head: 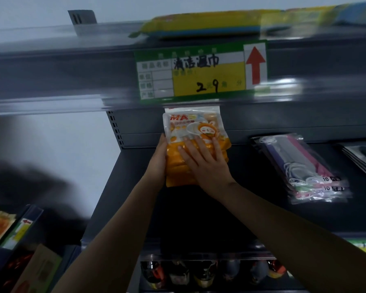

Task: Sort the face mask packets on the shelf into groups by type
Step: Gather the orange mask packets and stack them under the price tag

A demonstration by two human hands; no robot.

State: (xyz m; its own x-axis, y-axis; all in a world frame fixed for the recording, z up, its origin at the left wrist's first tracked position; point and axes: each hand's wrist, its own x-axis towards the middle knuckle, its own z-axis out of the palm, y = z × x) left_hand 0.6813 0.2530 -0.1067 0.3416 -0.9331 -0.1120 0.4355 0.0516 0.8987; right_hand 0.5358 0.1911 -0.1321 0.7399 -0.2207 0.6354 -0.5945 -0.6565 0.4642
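Head view: a dark grey shelf [133, 187] is being looked down on, with both bare arms being stretched forward over it.
Orange packets: a small stack of orange face mask packets [190, 142] is being held at the back of the shelf, left of centre, with the top packet showing a cartoon figure and the letters "MA"; whether the stack is being rested fully on the shelf surface cannot be told.
Left hand: the left hand [159, 159] is being set against the left edge of the stack, thumb and fingers being curled round that edge, so the packets are being gripped from the side.
Right hand: the right hand [203, 161] is being laid flat on top of the stack, its fingers being kept straight and spread, and the packets are being pressed down.
Clear packets: a pile of transparent packets of coloured masks [302, 168] is being shown lying well apart to the right on the same shelf, marked "10".
Far right: the corner of some grey packets [363, 159] is being cut off by the frame edge.
Price tag: a green and yellow price label [201, 70] with a red arrow is being displayed on the rail of the shelf above.
Upper shelf: a yellow and blue pack [209, 26] is being seen lying on top, blurred.
Below: a row of small items [207, 273] is being glimpsed on a lower shelf, too blurred to be told.
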